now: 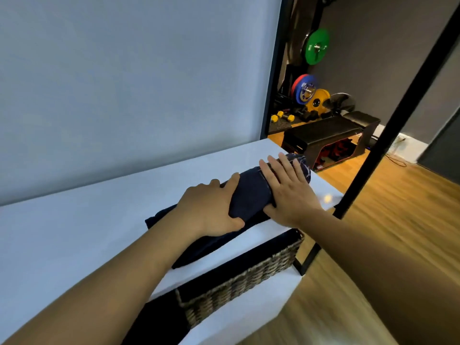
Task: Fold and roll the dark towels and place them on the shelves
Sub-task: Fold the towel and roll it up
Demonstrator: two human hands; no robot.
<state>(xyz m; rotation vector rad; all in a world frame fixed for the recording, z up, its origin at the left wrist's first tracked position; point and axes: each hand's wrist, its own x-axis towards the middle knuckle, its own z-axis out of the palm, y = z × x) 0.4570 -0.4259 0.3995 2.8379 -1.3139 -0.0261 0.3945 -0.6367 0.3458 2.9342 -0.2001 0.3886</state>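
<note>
A: Left hand (209,210) is wrapped round the near end of the dark navy cloth towel roll (251,195), thumb under, gripping it so the turns stay tight. Right hand (288,192)?

B: Flat, fingers spread, pressing down on the roll's far half; it holds nothing, and likely keeps the roll from springing loose.

A: Location?

B: On the white flat-topped bench (74,232), unrolled tail trailing toward the woven wicker basket (239,282) on the level below.
</note>
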